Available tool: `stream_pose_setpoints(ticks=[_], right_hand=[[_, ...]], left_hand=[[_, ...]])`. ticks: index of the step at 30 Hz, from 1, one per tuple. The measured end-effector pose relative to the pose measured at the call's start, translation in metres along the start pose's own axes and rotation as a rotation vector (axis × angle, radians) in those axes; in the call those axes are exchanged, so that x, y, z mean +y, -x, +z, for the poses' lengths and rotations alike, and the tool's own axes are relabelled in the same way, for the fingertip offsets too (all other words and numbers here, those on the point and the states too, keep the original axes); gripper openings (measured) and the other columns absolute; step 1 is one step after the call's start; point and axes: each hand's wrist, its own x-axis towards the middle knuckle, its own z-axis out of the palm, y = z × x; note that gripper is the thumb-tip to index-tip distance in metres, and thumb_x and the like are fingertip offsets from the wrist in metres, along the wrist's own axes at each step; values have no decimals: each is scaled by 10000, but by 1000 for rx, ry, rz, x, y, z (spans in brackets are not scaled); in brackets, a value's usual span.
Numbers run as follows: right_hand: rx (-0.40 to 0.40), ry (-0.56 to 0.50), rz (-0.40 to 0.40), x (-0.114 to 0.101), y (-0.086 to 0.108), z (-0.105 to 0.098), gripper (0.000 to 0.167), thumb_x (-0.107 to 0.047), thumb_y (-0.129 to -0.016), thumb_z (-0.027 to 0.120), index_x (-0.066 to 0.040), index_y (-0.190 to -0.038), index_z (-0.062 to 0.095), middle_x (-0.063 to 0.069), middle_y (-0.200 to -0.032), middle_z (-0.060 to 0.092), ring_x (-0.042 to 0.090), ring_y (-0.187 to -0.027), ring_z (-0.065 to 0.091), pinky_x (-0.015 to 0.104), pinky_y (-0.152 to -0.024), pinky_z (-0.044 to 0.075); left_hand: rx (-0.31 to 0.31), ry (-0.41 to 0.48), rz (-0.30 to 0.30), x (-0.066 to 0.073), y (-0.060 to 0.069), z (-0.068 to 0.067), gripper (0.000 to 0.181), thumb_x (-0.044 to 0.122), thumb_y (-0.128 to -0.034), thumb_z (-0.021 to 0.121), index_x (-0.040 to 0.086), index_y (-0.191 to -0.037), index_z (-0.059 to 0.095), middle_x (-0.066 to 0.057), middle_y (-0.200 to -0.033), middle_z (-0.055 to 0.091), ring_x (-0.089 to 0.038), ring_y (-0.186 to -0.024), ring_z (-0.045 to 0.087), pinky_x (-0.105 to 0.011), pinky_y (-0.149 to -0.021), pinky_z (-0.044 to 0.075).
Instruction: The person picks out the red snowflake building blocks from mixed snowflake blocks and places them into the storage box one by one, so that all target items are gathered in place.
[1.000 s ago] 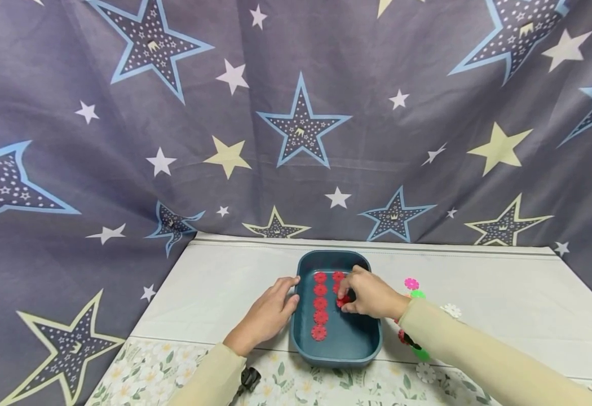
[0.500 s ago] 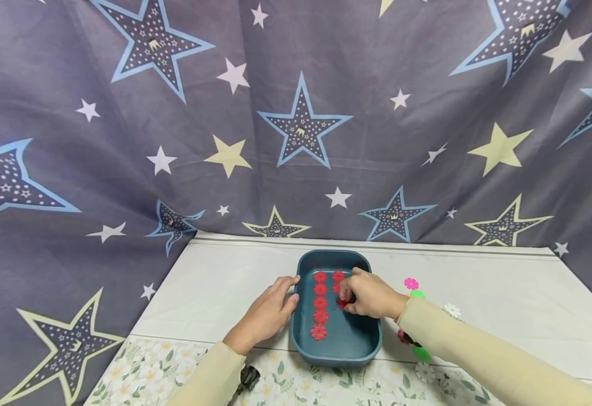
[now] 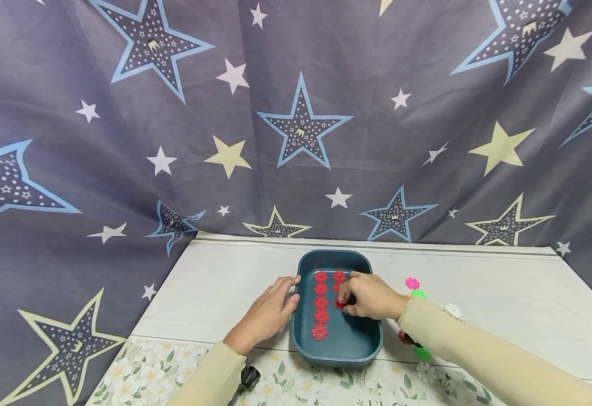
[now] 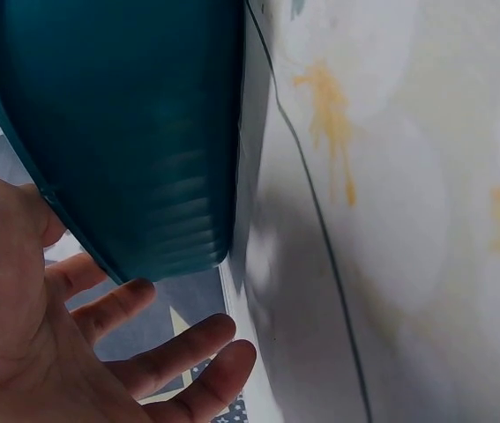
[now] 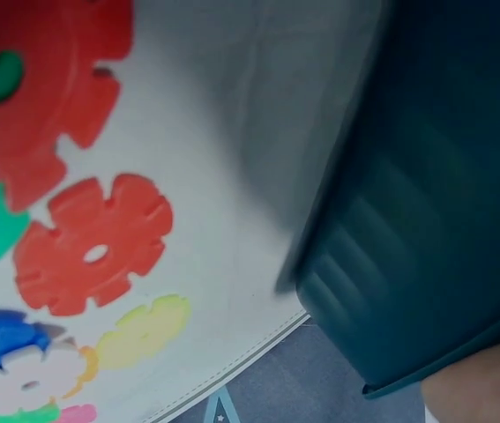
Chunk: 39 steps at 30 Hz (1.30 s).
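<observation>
A dark teal tray (image 3: 350, 341) with raised walls stands on the table. My left hand (image 3: 267, 311) rests against its left rim with fingers loosely spread; the left wrist view shows the fingertips (image 4: 135, 291) at the tray's outer wall. Inside the tray, red flower-shaped plastic discs (image 3: 321, 303) form a straight column on the left. A shorter second column of red discs (image 3: 339, 276) starts at the far end. My right hand (image 3: 372, 296) reaches over the right wall and pinches a red flower-shaped disc (image 3: 339, 304) at the near end of that second column, partly hidden by the fingers.
Loose flower-shaped discs in several colours, among them a pink disc (image 3: 412, 283) and a white disc (image 3: 452, 310), lie right of the tray, partly under the right sleeve. A black object (image 3: 250, 377) lies by the left sleeve. A starry curtain (image 3: 296, 186) hangs behind the table.
The red disc in my right hand has shifted slightly left, closer in line with the second column. My left hand stays at the rim.
</observation>
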Motion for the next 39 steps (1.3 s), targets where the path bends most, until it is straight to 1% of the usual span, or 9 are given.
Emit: stream_pose_setpoints(ticks=[3, 9, 13, 19, 21, 26, 30, 35, 39], right_hand=[[10, 0, -6, 0, 1, 1, 110, -210, -771, 790, -215, -827, 695, -142, -791, 629, 72, -772, 479, 284, -664, 453], [14, -18, -24, 2, 0, 1, 109, -197, -770, 788, -203, -830, 697, -138, -795, 643, 71, -794, 545, 363, -841, 464], [16, -53, -17, 2, -1, -2, 93, -190, -785, 775, -182, -846, 704, -122, -817, 656, 113, -872, 589, 444, -993, 383], [57, -146, -53, -2, 4, -14, 81, -154, -844, 719, -122, -919, 717, -94, -876, 651, 165, -827, 557, 348, -826, 470], [100, -150, -72, -2, 11, -23, 102, -155, -850, 715, -120, -945, 719, -78, -897, 647, 158, -811, 536, 302, -716, 474], [243, -110, -47, 5, 37, -49, 131, -117, -816, 748, -138, -941, 714, -58, -890, 633, 111, -818, 559, 321, -709, 502], [290, -75, 10, 15, 62, -62, 172, -99, -791, 770, -159, -939, 707, -78, -895, 629, 83, -833, 574, 340, -705, 515], [279, -58, 34, 23, 92, -64, 198, -88, -782, 773, -173, -943, 698, -97, -900, 616, 91, -833, 580, 345, -695, 512], [196, -72, 86, 27, 113, -59, 234, -81, -763, 782, -152, -971, 704, -98, -934, 609, 94, -851, 559, 342, -703, 512]], left_hand=[[-2, -1, -1, 0, 0, 0, 431, 310, -1020, 417, 153, -1421, 416, -25, -1404, 423, -240, -1265, 426, -440, -1003, 368], [-4, -1, -1, 0, 0, 0, 437, 324, -1021, 411, 155, -1424, 413, -26, -1405, 422, -244, -1265, 426, -444, -1003, 367], [-3, -3, -3, -1, 0, 0, 440, 327, -1021, 410, 156, -1426, 412, -27, -1405, 422, -243, -1264, 427, -443, -1003, 367], [-2, 4, -4, -3, -1, 1, 437, 306, -1019, 422, 142, -1424, 414, -30, -1403, 422, -245, -1267, 425, -446, -999, 370], [-2, 11, -8, -3, 0, 1, 437, 300, -1018, 427, 140, -1424, 415, -31, -1402, 423, -248, -1272, 420, -450, -999, 370], [-3, 19, -9, -4, -1, 1, 437, 300, -1019, 427, 140, -1425, 414, -36, -1398, 425, -253, -1267, 425, -457, -995, 372], [8, 14, -2, -4, -1, 2, 432, 298, -1019, 427, 138, -1421, 421, -36, -1389, 435, -248, -1262, 431, -452, -999, 370], [10, 18, -3, -2, -1, 2, 437, 301, -1019, 426, 141, -1426, 418, -39, -1384, 440, -247, -1266, 426, -450, -1006, 363], [2, 19, -14, -2, -1, 3, 446, 307, -1019, 423, 144, -1434, 408, -42, -1367, 450, -244, -1256, 436, -448, -992, 377]])
